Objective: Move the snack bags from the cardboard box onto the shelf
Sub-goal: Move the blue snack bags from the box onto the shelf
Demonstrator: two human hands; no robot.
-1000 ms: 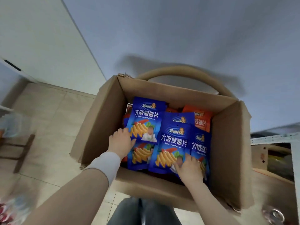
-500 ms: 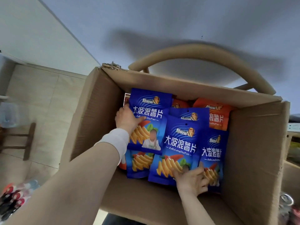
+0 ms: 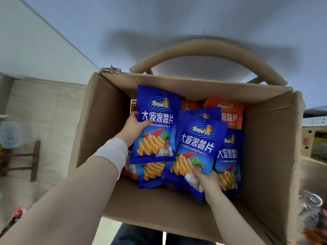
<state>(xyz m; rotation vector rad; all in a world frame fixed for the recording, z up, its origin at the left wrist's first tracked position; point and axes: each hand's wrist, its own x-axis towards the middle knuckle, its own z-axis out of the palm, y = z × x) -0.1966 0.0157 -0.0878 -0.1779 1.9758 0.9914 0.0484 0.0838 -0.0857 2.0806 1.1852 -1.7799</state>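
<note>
The cardboard box [image 3: 99, 121] is matt brown corrugated paperboard, ribbed on its inner walls and frayed at one torn corner. The blue snack bags [image 3: 155, 124] and orange snack bags [image 3: 228, 112] are smooth printed plastic film with a slight sheen. The chair back [image 3: 203, 50] looks like smooth matt wood. The floor [image 3: 44, 112] is pale, smooth tile. A white cloth cuff [image 3: 111, 154] looks soft and matt.

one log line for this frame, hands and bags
left hand: grips blue bag | right hand: grips second blue bag | cardboard box: more blue and orange bags inside | shelf: not reached
</note>
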